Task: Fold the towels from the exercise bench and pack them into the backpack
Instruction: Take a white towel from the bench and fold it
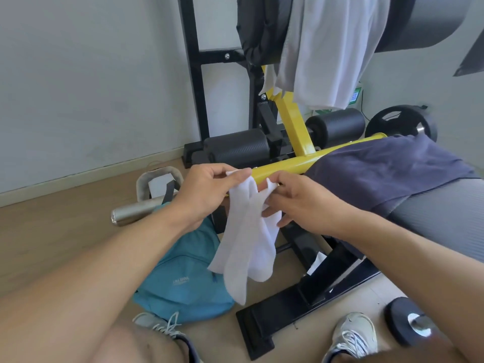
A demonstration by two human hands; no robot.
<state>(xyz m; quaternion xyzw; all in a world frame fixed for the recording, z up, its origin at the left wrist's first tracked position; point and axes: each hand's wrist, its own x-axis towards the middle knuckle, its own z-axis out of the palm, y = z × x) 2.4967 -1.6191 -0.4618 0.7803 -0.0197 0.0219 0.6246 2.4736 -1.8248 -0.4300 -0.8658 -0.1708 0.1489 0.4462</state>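
Both hands grasp a small white towel (246,231) by its top edge: the left hand (207,189) pinches one corner, the right hand (301,197) the other, so the thin, soft cloth hangs limp and creased between them, probably to find its corners for folding. Directly below the hands lies the blue fabric backpack (183,271) on the floor. Just past the right hand, a dark blue towel (379,166) is spread over the padded grey counter (445,213). Above the hands a pale grey towel (327,48) drapes from a roller.
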